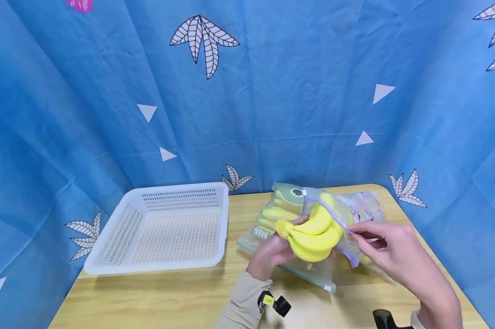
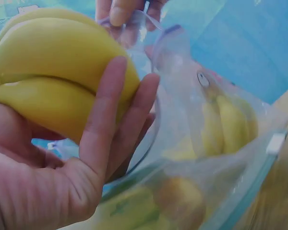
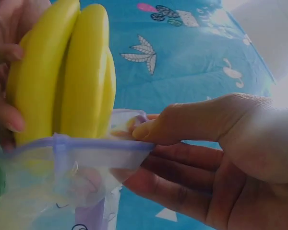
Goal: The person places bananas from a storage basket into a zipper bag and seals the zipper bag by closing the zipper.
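Note:
A bunch of yellow bananas (image 1: 315, 235) lies in my left hand (image 1: 272, 251), whose fingers curl round it from below. The tips of the bananas reach into the mouth of a clear zip bag with a purple rim (image 3: 101, 145). My right hand (image 1: 389, 246) pinches that rim between thumb and forefinger, and the mouth stands apart there. Under the left hand, a second zip bag with a teal seal (image 1: 247, 246) rests on the table, with yellow produce and a round orange-yellow item (image 2: 180, 201) inside. More yellow fruit (image 2: 230, 127) shows through clear plastic in the left wrist view.
A white plastic basket (image 1: 220, 228) with slotted walls stands on the left of the wooden table (image 1: 157, 297). Blue patterned cloth (image 1: 272, 91) hangs behind the table and along both sides.

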`<act>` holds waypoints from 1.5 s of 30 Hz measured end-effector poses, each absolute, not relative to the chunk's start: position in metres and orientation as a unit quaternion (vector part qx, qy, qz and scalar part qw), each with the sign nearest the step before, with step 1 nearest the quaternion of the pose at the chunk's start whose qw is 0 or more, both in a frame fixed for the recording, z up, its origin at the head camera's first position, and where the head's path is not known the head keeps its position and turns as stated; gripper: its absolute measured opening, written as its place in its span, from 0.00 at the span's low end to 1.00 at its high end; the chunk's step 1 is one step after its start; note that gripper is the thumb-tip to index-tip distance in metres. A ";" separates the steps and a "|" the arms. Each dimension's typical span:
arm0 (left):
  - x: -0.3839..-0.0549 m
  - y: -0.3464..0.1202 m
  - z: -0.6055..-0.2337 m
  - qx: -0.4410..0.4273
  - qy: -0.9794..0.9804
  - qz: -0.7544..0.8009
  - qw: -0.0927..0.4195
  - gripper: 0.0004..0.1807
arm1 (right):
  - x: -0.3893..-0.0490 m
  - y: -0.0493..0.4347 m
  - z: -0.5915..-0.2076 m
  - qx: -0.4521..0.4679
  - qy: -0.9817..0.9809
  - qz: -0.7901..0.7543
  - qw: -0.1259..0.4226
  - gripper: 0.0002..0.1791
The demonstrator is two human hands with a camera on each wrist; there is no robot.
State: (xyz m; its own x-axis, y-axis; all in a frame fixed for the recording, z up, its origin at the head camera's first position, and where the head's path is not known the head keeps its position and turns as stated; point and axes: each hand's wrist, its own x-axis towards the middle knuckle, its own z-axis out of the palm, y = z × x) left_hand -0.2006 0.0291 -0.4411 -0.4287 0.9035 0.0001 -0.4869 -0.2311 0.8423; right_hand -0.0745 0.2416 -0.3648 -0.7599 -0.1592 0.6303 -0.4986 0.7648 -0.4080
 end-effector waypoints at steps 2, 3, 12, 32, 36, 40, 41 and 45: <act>-0.200 0.031 -0.439 0.225 0.414 0.754 0.458 0.29 | -0.073 0.239 -0.365 0.178 -0.897 0.285 0.286 0.18; -0.200 0.033 -0.438 0.206 0.412 0.761 0.456 0.25 | -0.073 0.238 -0.365 0.173 -0.900 0.279 0.289 0.18; -0.200 0.059 -0.439 0.109 0.371 0.839 0.382 0.26 | -0.081 0.235 -0.371 0.145 -0.908 0.229 0.321 0.17; -0.190 0.062 -0.439 0.061 0.215 0.911 0.346 0.25 | -0.077 0.234 -0.414 0.012 -0.892 0.272 0.361 0.12; -0.192 0.075 -0.439 0.088 0.228 0.920 0.306 0.29 | -0.078 0.225 -0.418 0.052 -0.888 0.249 0.383 0.12; -0.199 0.080 -0.435 0.063 0.304 0.905 0.292 0.19 | -0.079 0.218 -0.420 0.068 -0.884 0.249 0.389 0.13; -0.201 0.078 -0.433 0.050 0.321 0.898 0.297 0.15 | -0.079 0.218 -0.421 0.068 -0.884 0.250 0.389 0.13; -0.205 0.062 -0.427 0.048 0.367 0.863 0.344 0.11 | -0.079 0.217 -0.419 0.064 -0.886 0.250 0.386 0.14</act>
State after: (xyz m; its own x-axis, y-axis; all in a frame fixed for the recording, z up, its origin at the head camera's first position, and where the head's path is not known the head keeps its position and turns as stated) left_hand -0.2048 0.0623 -0.4268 -0.7592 0.6287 -0.1684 -0.5578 -0.4952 0.6660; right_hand -0.0793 0.2174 -0.4193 -0.6939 0.0787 0.7157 -0.3072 0.8666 -0.3932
